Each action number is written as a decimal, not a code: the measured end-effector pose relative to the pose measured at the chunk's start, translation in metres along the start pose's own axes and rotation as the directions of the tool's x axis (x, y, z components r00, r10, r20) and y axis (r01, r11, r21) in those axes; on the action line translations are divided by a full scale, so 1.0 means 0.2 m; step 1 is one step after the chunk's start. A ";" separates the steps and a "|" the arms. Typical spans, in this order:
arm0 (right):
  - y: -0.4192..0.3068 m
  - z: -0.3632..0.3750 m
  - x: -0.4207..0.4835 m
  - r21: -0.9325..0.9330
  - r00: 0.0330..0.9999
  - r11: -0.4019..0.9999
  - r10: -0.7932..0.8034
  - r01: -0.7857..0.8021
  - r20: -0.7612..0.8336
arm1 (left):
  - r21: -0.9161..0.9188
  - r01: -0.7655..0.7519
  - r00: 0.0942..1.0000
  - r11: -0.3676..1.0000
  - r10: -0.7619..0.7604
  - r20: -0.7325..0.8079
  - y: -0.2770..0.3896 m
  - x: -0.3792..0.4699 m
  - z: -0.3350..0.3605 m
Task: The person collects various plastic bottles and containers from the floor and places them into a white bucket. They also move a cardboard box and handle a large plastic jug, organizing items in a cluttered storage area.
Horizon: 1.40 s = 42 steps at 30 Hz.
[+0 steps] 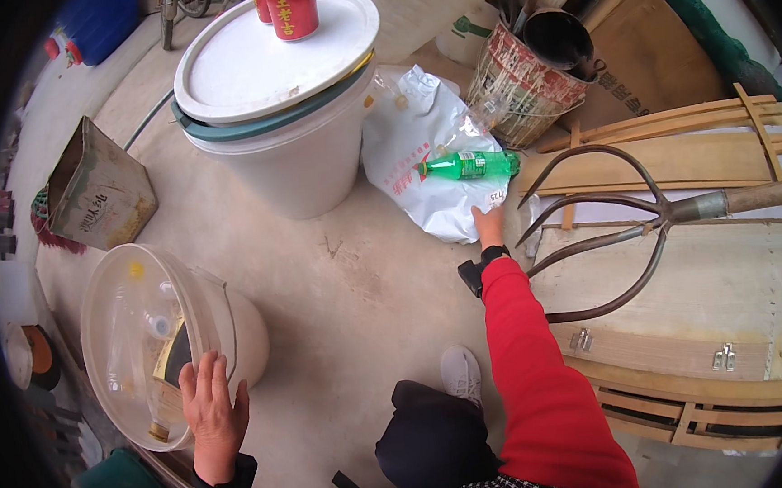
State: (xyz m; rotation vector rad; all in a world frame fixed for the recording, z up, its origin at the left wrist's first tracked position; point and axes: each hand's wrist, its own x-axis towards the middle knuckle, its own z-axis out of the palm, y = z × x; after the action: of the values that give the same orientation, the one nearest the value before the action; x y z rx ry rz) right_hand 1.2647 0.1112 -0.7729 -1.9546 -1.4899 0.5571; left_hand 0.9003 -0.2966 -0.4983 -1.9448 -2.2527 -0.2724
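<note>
My left hand (214, 406) lies at the near rim of a translucent plastic bucket (247, 322), with its fingers stretched out and the thumb apart. The bucket leans with its mouth towards me. Inside are clear plastic bottles (158, 369), one with a gold cap. My right hand (490, 227) reaches forward and grips the near edge of a white plastic bag (422, 204) that lies flat on the floor; its fingertips are partly hidden. A green plastic bottle (470, 165) rests on its side on the bag, just beyond that hand.
A large white bucket (290, 169) with a lid carries red drink cans (294, 9). A paint-spattered bucket (523, 92) holds tools. A fork with curved tines (600, 222) lies over wooden panels (666, 293) on the right. An old square tin (105, 196) stands left.
</note>
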 end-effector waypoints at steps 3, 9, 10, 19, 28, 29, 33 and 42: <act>0.06 0.05 -0.07 0.114 1.000 0.993 -0.009 0.009 0.003 | 0.014 -0.014 1.000 1.000 0.014 -0.001 0.00 -0.01 0.00; -0.01 -0.03 -0.41 0.114 0.981 0.989 -0.114 0.096 0.159 | -0.014 -0.036 0.998 0.999 0.036 -0.044 -0.01 -0.02 0.01; -0.02 -0.03 -0.48 0.096 0.971 0.986 -0.150 0.134 0.188 | -0.021 -0.036 0.998 0.999 0.035 -0.052 -0.01 -0.03 0.01; -0.13 -0.16 -1.07 0.188 0.639 0.953 -0.299 0.238 0.709 | -0.092 -0.040 0.996 0.995 0.032 -0.083 -0.01 -0.04 -0.02; -0.41 -0.40 -1.36 0.237 -0.099 0.952 -0.221 0.193 0.970 | -0.432 -0.357 0.905 0.828 0.421 0.057 0.37 0.08 0.21; -0.44 -0.43 -1.35 0.252 -0.147 0.937 -0.222 0.241 0.964 | -0.471 -0.341 0.911 0.814 0.409 0.047 0.42 0.13 0.30; -0.55 -0.61 -1.12 0.361 0.038 0.719 -0.473 0.594 0.880 | -0.442 -0.321 0.935 0.838 0.355 -0.006 0.60 0.27 0.67; -0.31 -0.44 -0.59 -0.348 0.535 0.427 -0.478 0.834 0.697 | -0.273 -0.263 0.907 0.926 0.333 0.257 0.76 0.25 1.10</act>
State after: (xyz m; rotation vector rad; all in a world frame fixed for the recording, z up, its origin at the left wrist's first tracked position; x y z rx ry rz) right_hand 1.2453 -0.0096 -0.6704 -1.3697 -2.9772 0.1300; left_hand 1.0439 -0.1754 -0.6947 -2.5789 -2.1177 -0.2223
